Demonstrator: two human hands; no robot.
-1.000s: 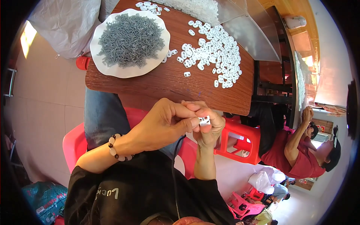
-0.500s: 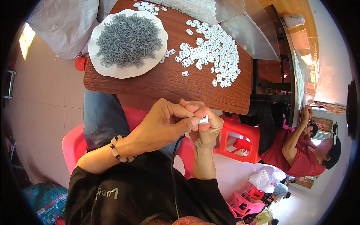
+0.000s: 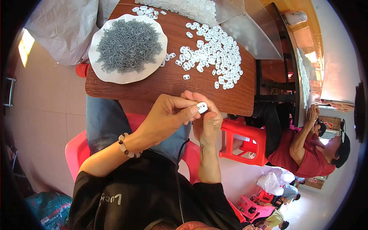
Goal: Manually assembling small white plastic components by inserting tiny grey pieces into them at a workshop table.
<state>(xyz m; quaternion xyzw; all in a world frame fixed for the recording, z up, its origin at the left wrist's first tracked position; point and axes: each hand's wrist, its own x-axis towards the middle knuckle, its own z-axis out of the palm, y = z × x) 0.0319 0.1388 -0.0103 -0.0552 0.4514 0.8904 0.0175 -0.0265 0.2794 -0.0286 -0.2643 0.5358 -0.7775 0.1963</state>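
Note:
Above my lap, near the table's front edge, my left hand pinches a small white oval plastic piece with two holes between thumb and forefinger. Close behind and to the right of it is my right hand, its fingers stretched and the thumb apart; whether its fingers touch the piece I cannot tell. On the wooden table lies a spread pile of similar white pieces. To the left a white scalloped plate holds a heap of tiny grey rod-like parts, perhaps springs.
Translucent pieces are heaped at the table's far edge beside a clear plastic panel. A red stool stands at the right, near a person in a red shirt at another table. A white sack is at the left.
My right thumb and fingers have opened away from the white piece. Both hands have moved slightly up and left, and the piece, now in my left fingertips, shows its holed face.

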